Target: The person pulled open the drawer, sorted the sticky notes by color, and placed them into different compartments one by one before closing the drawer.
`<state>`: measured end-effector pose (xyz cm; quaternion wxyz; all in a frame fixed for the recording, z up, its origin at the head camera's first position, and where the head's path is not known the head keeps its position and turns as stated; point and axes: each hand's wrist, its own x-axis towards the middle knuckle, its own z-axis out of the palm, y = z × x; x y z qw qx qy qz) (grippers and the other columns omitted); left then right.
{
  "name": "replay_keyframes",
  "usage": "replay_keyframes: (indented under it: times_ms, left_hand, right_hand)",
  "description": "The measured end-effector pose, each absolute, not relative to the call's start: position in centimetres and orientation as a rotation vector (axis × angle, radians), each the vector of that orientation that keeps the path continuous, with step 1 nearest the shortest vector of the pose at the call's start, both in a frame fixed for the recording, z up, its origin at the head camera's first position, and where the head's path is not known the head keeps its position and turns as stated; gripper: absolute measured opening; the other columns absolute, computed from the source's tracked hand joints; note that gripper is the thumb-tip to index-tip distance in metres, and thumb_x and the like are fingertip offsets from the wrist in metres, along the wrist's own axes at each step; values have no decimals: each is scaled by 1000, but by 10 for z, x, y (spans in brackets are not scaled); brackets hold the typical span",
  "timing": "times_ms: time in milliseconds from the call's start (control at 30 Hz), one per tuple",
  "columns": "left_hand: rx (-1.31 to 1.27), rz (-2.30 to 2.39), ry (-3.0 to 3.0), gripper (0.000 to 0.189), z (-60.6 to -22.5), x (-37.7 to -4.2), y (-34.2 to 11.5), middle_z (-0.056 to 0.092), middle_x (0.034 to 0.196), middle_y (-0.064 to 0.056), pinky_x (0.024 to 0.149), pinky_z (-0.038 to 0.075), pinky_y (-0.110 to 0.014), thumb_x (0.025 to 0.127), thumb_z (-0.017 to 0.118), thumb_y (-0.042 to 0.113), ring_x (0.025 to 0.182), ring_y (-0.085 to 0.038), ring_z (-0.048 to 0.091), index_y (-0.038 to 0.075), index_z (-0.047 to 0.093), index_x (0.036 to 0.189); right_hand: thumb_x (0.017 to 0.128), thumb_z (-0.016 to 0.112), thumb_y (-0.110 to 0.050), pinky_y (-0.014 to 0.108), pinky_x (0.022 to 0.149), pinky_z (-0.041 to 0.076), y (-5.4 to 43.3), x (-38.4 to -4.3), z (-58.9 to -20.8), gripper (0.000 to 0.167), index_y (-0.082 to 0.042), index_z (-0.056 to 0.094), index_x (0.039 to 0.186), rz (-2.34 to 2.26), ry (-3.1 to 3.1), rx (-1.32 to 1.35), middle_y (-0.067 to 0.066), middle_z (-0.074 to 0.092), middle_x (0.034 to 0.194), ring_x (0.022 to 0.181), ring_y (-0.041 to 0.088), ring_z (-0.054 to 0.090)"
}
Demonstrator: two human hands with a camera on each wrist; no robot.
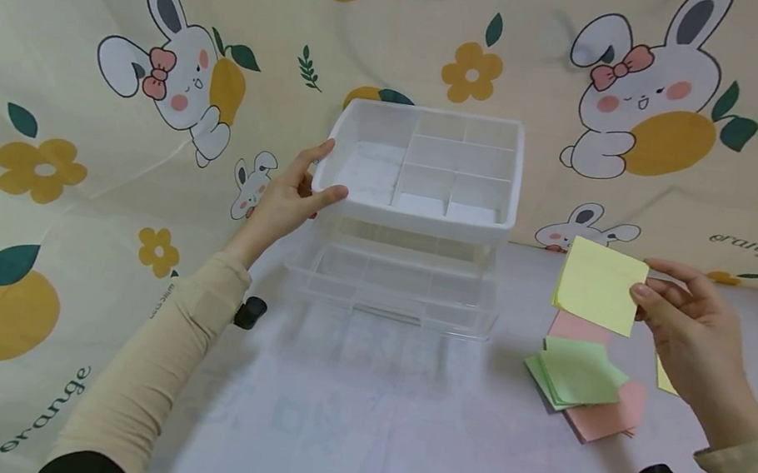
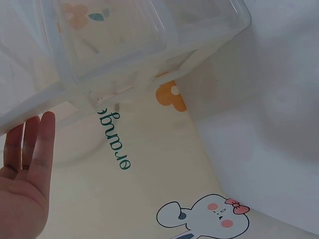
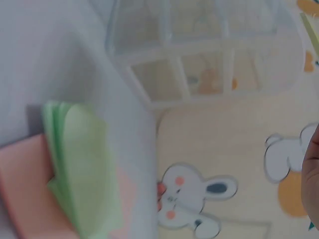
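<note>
A white storage box [image 1: 452,228] with a divided open top and clear drawers [image 1: 406,300] stands at the back of the table. My left hand [image 1: 286,199] grips the left end of its upper rim, thumb at the front corner. In the left wrist view, fingers of the left hand [image 2: 30,169] touch the box's side. My right hand [image 1: 696,339] pinches yellow sticky notes [image 1: 601,286] by their right edge, raised right of the box. Below them lie green sticky notes [image 1: 579,373] on pink sticky notes [image 1: 609,417], also seen blurred in the right wrist view.
Another yellow note [image 1: 664,376] lies partly hidden behind my right hand. Behind the box hangs a cream cloth [image 1: 415,31] printed with rabbits and oranges. The pale tabletop [image 1: 344,433] stretches in front of the box. Dark straps show near both wrists.
</note>
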<state>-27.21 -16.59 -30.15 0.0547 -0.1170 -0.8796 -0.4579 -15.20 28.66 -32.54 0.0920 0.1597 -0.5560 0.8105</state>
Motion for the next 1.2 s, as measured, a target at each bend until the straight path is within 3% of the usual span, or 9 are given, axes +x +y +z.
replay_keyframes:
  times_ms: [433,867,1200]
  left_hand:
    - [-372,-1390,-2656,72,-302,-271,-166,45,81,-6,63,41,-29,74,61,66,70,-23,48,60,23,135]
    - [-368,-1379,-2665,72,-304,-272,-165,45,79,-6,62,39,-29,74,60,67,68,-23,48,60,22,136]
    - [-360,-1371,-2667,73,-302,-271,-165,43,81,-5,63,41,-28,75,60,65,69,-22,48,58,22,137]
  right_hand:
    - [90,44,15,19,66,53,243,-157,-299,33,-1,52,119,2499,-1573,569,7,67,90,75,15,63]
    - [86,56,12,21,70,55,192,-172,-290,30,-6,58,110,2372,-1691,652,4,62,87,77,13,62]
    - [85,64,0,22,69,56,148,-185,-281,24,-15,58,102,2166,-2065,554,-2,63,81,71,11,64]
